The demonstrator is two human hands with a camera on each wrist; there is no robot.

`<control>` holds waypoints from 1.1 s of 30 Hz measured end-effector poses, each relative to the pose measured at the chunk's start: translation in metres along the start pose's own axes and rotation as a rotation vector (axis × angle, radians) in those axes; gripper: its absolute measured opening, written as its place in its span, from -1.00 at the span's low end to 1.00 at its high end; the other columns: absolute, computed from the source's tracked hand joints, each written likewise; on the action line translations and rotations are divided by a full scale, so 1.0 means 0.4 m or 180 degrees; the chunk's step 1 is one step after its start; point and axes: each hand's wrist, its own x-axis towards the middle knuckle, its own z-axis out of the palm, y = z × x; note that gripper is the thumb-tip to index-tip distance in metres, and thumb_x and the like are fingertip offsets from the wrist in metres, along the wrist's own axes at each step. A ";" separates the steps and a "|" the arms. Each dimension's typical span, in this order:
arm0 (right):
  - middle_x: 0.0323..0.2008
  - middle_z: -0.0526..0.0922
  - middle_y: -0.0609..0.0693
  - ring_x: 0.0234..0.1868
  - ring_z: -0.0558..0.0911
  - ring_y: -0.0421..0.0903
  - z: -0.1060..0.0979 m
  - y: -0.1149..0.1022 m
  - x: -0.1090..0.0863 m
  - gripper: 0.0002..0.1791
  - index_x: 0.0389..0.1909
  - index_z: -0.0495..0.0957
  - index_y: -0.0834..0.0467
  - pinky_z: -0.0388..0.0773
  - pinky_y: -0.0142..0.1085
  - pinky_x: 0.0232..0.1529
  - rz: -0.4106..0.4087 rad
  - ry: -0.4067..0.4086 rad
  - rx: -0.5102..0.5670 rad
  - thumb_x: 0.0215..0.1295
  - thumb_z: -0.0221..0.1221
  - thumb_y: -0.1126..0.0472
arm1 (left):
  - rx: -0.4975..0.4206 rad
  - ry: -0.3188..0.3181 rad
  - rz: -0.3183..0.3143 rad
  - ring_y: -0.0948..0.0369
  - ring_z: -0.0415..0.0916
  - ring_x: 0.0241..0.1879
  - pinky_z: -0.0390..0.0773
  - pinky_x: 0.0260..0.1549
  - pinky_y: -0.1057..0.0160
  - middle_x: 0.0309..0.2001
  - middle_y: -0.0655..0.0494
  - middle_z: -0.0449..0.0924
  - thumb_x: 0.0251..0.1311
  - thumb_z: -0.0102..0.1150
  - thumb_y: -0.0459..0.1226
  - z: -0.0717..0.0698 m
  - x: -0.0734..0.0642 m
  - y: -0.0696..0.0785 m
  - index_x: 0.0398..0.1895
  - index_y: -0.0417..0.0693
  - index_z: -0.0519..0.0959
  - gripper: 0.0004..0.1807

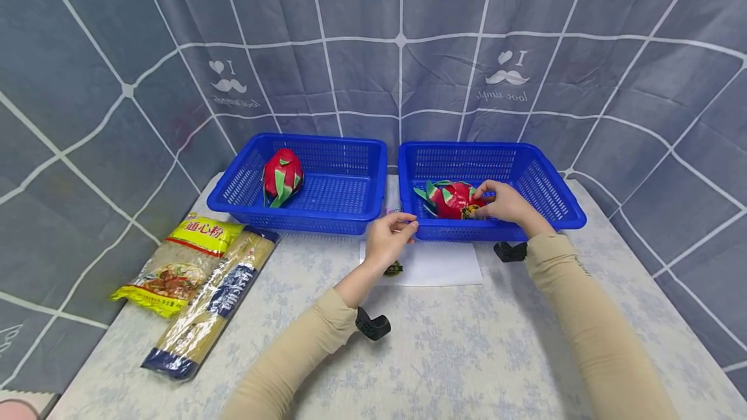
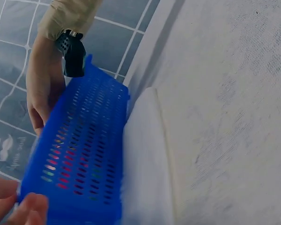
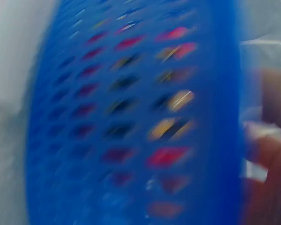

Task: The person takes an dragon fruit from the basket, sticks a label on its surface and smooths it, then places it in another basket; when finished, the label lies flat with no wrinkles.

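Note:
In the right blue basket lies a red dragon fruit with green leaf tips and a black-and-gold sticker on its near side. My right hand reaches over the front rim, its bent index finger and thumb on the fruit's right end beside the sticker. At the basket's front left corner my left hand pinches the rim, also seen at the lower edge of the left wrist view. Through the basket's slots, the right wrist view shows red and black-and-gold patches, blurred.
A left blue basket holds another dragon fruit. White paper lies before the right basket, with a black-and-gold sticker beside my left wrist. Yellow-bagged pasta and a spaghetti pack lie at left. A curtain hangs behind.

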 end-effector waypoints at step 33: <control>-0.10 0.58 0.23 -0.32 0.65 0.02 0.338 -0.290 -0.072 -0.48 0.16 0.25 0.31 0.60 -0.22 -0.27 -0.0236 0.0281 0.2084 0.26 0.18 0.21 | -0.0269 0.0486 0.0258 0.35 0.58 -0.39 0.53 -0.37 0.43 -0.37 0.29 0.62 0.17 0.23 -0.34 -0.582 0.225 0.056 -0.18 -0.16 0.58 -0.84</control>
